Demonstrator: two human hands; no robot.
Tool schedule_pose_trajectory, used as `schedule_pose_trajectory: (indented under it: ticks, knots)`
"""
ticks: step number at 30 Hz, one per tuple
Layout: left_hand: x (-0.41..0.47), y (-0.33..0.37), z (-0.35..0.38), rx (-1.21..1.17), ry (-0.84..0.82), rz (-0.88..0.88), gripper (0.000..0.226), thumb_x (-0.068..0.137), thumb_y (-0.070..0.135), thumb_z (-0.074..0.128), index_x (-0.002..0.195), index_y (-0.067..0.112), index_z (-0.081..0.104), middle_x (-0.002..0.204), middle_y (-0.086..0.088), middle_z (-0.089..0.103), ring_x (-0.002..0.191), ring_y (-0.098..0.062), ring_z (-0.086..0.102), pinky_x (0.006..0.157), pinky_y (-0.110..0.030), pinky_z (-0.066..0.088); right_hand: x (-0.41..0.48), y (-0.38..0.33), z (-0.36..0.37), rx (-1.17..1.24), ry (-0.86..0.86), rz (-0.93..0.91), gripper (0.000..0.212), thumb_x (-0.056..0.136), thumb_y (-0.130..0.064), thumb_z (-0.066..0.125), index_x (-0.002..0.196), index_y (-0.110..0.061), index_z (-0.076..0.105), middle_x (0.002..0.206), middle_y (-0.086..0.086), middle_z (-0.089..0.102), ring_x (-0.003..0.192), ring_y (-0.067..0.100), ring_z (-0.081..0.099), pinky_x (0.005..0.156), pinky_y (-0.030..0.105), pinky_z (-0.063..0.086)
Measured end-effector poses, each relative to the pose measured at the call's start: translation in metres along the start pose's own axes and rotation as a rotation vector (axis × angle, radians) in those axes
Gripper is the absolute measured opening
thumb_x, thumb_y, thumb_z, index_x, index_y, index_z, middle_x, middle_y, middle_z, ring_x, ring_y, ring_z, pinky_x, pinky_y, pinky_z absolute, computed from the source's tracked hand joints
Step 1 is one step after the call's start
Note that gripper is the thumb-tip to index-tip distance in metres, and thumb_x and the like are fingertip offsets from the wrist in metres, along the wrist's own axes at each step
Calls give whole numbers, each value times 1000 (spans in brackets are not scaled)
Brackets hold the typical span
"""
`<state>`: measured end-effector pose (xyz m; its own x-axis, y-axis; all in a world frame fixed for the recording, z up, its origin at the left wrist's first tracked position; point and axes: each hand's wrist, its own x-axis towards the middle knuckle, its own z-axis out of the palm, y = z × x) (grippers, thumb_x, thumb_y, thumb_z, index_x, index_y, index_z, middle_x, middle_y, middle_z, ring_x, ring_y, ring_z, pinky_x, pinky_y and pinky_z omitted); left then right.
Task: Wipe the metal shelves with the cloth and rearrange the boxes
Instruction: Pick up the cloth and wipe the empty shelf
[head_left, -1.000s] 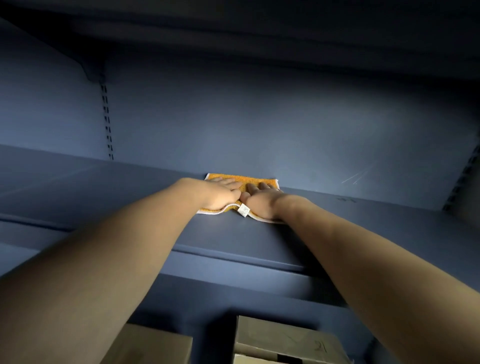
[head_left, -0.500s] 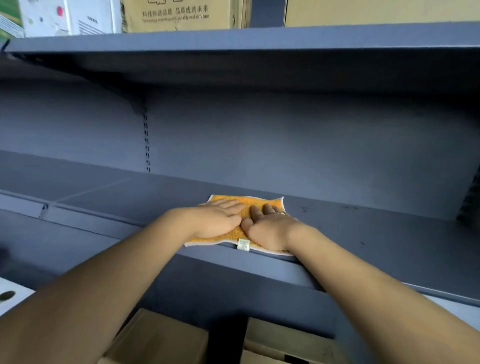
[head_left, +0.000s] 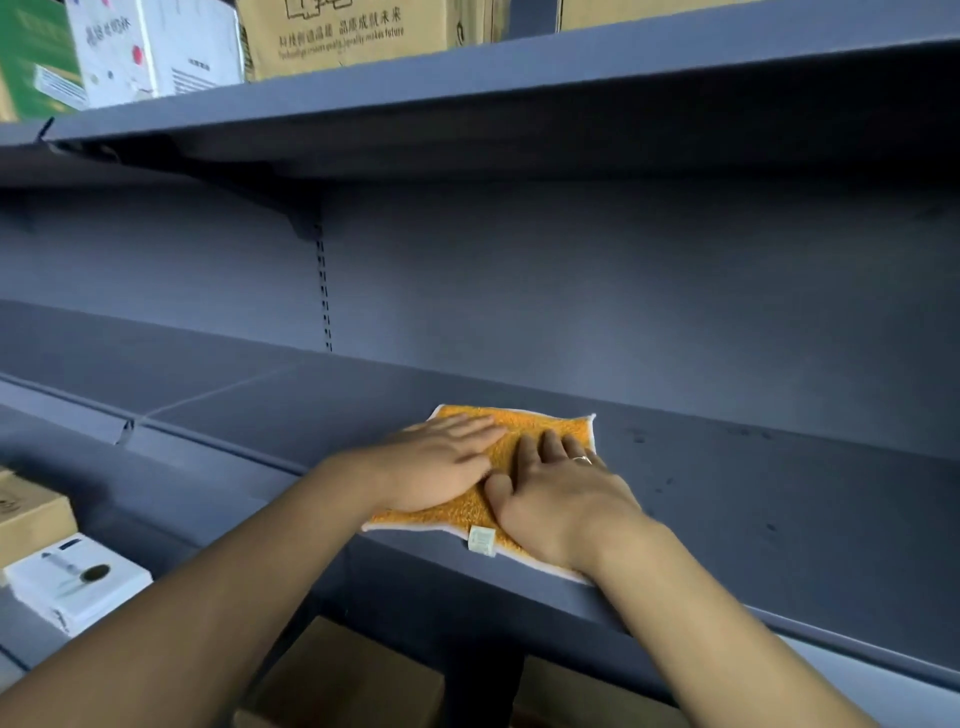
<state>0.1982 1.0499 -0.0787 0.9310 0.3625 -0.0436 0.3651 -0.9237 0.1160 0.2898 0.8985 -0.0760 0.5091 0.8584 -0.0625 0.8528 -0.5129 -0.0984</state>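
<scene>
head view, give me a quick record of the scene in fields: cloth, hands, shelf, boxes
cloth: orange cloth with white edging and a small tag, spread flat at the front edge of the middle shelf
left hand: left hand flat, palm down on the cloth
right hand: right hand flat on the cloth beside the left, ring on one finger
shelf: grey metal, bare except for the cloth
boxes above: cardboard box and white box on the upper shelf
boxes below: small white box at lower left
</scene>
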Motion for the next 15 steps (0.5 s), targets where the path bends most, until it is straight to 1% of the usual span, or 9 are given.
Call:
schedule_pose_trajectory:
  ticks: [4,7,11,15]
  knots:
    - [1,-1,0,11,-4,13,54,107,45,14,159,40,0,167,20,-7,152,-2,-10,127,-40,0,0,0,0,-9,5,9,73,104,-57,9,163,-16,-3,170,10,-8,157,28,-5,126,42,2]
    - [3,-4,-3,-8,-11,39,55,106,45,14,159,41,0,167,20,-7,153,-3,-10,127,-40,1,-2,-3,-2,-10,13,28,70,105,-56,11,163,-19,-2,170,7,-7,157,23,-6,125,39,2]
    - [3,-8,-5,7,-44,92,57,106,46,12,161,35,-1,167,15,-10,154,-8,-11,126,-37,-3,-5,-11,-3,3,11,92,71,104,-61,12,163,-25,-1,170,-1,-7,157,16,-8,124,34,1]
    - [4,-26,-6,8,-55,174,58,106,47,10,161,34,-3,168,13,-12,154,-10,-13,126,-36,-5,1,-30,1,3,26,180,73,102,-65,12,163,-26,-1,170,-3,-8,156,13,-10,124,33,-1]
